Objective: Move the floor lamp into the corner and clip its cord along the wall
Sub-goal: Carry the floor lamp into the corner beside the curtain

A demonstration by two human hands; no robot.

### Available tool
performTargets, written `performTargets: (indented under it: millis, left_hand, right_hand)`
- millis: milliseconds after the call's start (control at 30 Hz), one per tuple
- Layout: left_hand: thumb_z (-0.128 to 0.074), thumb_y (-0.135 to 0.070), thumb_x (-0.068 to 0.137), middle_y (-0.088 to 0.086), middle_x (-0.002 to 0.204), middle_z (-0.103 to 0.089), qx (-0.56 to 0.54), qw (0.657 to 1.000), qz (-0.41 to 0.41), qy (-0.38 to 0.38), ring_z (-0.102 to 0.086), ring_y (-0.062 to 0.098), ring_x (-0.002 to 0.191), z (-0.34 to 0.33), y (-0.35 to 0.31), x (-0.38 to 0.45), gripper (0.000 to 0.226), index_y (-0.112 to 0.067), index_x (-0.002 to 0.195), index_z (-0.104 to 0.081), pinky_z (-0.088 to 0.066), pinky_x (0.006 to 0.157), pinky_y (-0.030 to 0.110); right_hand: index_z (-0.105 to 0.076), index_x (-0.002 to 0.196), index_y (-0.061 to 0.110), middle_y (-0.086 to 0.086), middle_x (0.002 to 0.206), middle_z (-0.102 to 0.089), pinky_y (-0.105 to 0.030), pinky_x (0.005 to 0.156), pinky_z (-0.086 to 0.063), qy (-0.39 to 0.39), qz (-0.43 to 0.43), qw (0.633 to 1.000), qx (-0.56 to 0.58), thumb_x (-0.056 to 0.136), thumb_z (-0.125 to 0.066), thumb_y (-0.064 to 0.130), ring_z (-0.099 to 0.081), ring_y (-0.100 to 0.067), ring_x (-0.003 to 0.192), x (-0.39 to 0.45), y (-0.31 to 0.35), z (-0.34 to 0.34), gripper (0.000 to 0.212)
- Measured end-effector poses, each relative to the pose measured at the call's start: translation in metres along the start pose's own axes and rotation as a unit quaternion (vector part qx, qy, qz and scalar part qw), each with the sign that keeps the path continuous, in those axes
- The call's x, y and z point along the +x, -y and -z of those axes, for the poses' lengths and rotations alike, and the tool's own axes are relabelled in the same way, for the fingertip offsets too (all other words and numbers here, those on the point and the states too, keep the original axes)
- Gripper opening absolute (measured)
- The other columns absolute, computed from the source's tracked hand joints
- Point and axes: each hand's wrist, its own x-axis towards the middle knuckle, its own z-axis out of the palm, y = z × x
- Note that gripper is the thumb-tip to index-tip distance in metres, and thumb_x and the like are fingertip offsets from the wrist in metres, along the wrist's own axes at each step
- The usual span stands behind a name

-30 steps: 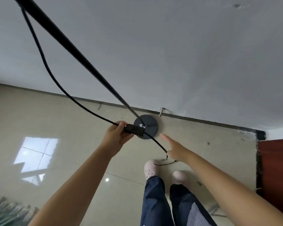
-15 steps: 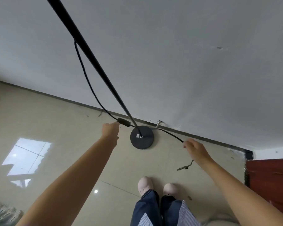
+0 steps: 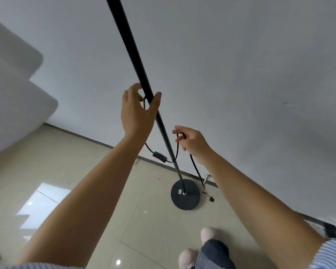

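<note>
The black floor lamp stands close to the white wall, its round base (image 3: 185,195) on the tiled floor and its thin pole (image 3: 132,53) rising past the top of the view. My left hand (image 3: 137,111) is raised against the pole and pinches a loop of the black cord there. My right hand (image 3: 192,141) holds the cord (image 3: 193,165) lower down, to the right of the pole. Between both hands the cord sags behind the pole with its inline switch (image 3: 159,156). The cord's end (image 3: 211,199) lies on the floor beside the base.
A small metal door stop (image 3: 207,177) sticks out at the skirting right of the base. White stair undersides (image 3: 14,84) hang at the left. My feet (image 3: 208,234) stand just in front of the lamp. A dark fitting (image 3: 330,231) sits at the wall's far right.
Both hands have risen from near the floor to mid-pole height, lifting the cord with them. My left hand let go of the switch and now pinches the cord at the pole.
</note>
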Motion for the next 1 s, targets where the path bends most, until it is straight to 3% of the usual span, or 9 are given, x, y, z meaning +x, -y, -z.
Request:
performTargets:
  millis: [67,133,233,300,400,633,700,867,1000]
  left_hand:
    - [-0.063,-0.019,0.084,-0.01,0.065,-0.044,-0.002,1.0,-0.026,0.013,-0.043,0.007,0.057,0.006,0.002,0.018,0.013,-0.008,0.077,-0.061,-0.036,0.059,0.016]
    - [-0.058,-0.014,0.086,-0.01,0.052,-0.042,-0.007,1.0,-0.001,0.024,-0.043,0.01,0.049,0.011,0.008,0.033,0.028,-0.016,0.06,-0.049,-0.039,0.058,0.027]
    - [-0.05,-0.013,0.09,0.004,0.056,-0.053,0.026,0.999,0.031,0.016,-0.055,0.024,0.054,0.018,0.018,0.052,0.027,-0.014,0.064,-0.044,-0.047,0.059,0.036]
    - [-0.047,-0.012,0.092,0.018,0.067,-0.062,0.044,0.998,0.034,-0.009,-0.064,0.037,0.069,0.024,0.028,0.062,0.015,-0.009,0.077,-0.046,-0.054,0.067,0.044]
    - [-0.045,-0.011,0.091,0.029,0.077,-0.066,0.065,0.995,0.054,-0.047,-0.066,0.042,0.071,0.04,0.052,0.077,0.014,0.002,0.098,-0.046,-0.055,0.069,0.053]
    - [-0.044,-0.006,0.09,0.017,0.065,-0.064,0.08,0.979,0.138,-0.126,-0.066,0.041,0.067,0.112,0.139,0.106,0.011,-0.009,0.091,-0.033,-0.057,0.063,0.049]
    - [-0.044,-0.006,0.09,0.001,0.056,-0.055,0.054,0.976,0.16,-0.138,-0.067,0.039,0.065,0.134,0.17,0.109,0.016,-0.013,0.089,-0.03,-0.058,0.063,0.049]
    - [-0.042,-0.002,0.089,-0.008,0.054,-0.045,-0.013,0.963,0.215,-0.16,-0.057,0.011,0.047,0.205,0.264,0.127,0.016,-0.013,0.088,-0.03,-0.052,0.055,0.036]
    - [-0.041,0.0,0.087,-0.009,0.054,-0.045,-0.04,0.957,0.217,-0.19,-0.054,0.007,0.044,0.288,0.347,0.164,0.018,-0.013,0.089,-0.03,-0.046,0.043,0.023]
  right_hand:
    - [-0.04,0.133,0.014,0.005,0.117,-0.05,-0.012,0.065,-0.046,0.055,0.005,0.995,-0.077,0.082,-0.048,-0.009,-0.052,-0.012,0.086,0.021,0.003,-0.007,0.056]
    - [-0.046,0.128,0.015,0.002,0.118,-0.053,-0.027,0.082,-0.044,0.115,-0.004,0.983,-0.146,0.079,-0.057,-0.004,-0.05,-0.015,0.085,0.041,0.004,-0.019,0.054]
    - [-0.064,0.095,0.005,-0.009,0.097,-0.065,-0.042,0.089,-0.046,0.15,0.003,0.969,-0.198,0.077,-0.062,0.004,-0.059,-0.025,0.087,0.068,0.004,-0.045,0.019]
    - [-0.063,0.072,0.011,-0.009,0.081,-0.062,-0.039,0.079,-0.048,0.15,0.007,0.964,-0.221,0.079,-0.06,0.013,-0.059,-0.029,0.084,0.086,0.005,-0.064,0.009]
    - [-0.037,0.048,0.027,0.006,0.055,-0.044,-0.027,0.053,-0.034,0.178,0.024,0.945,-0.273,0.083,-0.054,0.023,-0.045,-0.014,0.054,0.11,0.008,-0.098,0.039]
    - [-0.034,0.05,0.019,0.0,0.054,-0.046,-0.025,0.045,-0.026,0.233,0.054,0.904,-0.355,0.085,-0.044,0.021,-0.037,-0.016,0.048,0.14,0.017,-0.204,0.037]
    - [-0.028,0.047,0.02,0.003,0.05,-0.037,-0.025,0.045,-0.025,0.235,0.074,0.895,-0.372,0.085,-0.044,0.02,-0.036,-0.017,0.048,0.142,0.019,-0.238,0.042]
    - [-0.028,0.043,0.023,0.004,0.046,-0.035,-0.025,0.043,-0.027,0.263,0.106,0.87,-0.404,0.091,-0.042,0.031,-0.038,-0.018,0.047,0.151,0.032,-0.342,0.051]
    - [-0.027,0.045,0.022,0.003,0.047,-0.035,-0.023,0.041,-0.025,0.279,0.131,0.842,-0.443,0.091,-0.043,0.027,-0.036,-0.017,0.043,0.173,0.056,-0.451,0.049]
